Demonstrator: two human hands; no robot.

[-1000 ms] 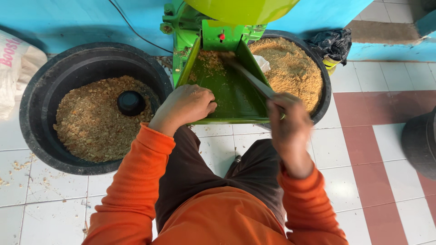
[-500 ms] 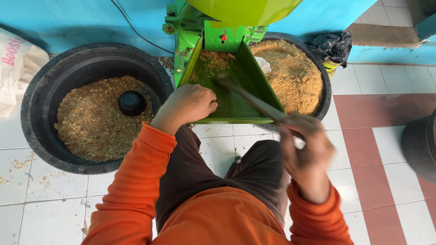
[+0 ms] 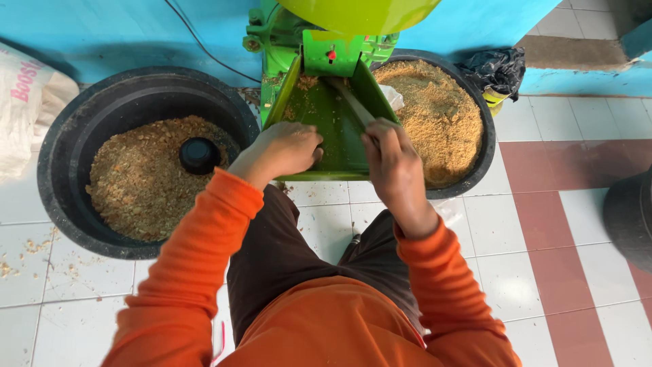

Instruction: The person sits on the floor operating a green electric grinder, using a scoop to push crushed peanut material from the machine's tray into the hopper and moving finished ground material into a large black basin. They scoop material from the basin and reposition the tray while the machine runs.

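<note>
A person in an orange long-sleeved top crouches over a green feed chute [image 3: 333, 129] that slopes down from a green machine [image 3: 285, 34], both arms stretched forward. The right hand [image 3: 394, 160] is closed around the near end of a thin stick [image 3: 350, 102], whose far end points up the chute toward the machine's mouth, where a little coarse meal clings to the green metal just beyond the fingertips. The left hand [image 3: 282, 149] is curled, knuckles up, resting on the chute's lower left edge; whether it clasps the rim or merely leans on it cannot be told from above. The two hands sit close together, with only the bare green floor of the chute between them.

Out past the right hand, a round black tub [image 3: 485, 146] stands partly under the chute, heaped with fine tan ground meal [image 3: 441, 115]. To the outside of the left hand, a second, larger black tub [image 3: 68, 136] holds coarser, flakier brown chaff [image 3: 136, 183], with a small black cup [image 3: 199, 155] sitting in it, near the left wrist. A white sack [image 3: 27, 102] leans at the far left, well away from that hand, and a crumpled black plastic bag [image 3: 496, 68] lies beyond the right-hand tub against a bright blue wall [image 3: 102, 27]. Scattered crumbs dot the white floor tiles [image 3: 516, 224], which give way to red ones further right.
</note>
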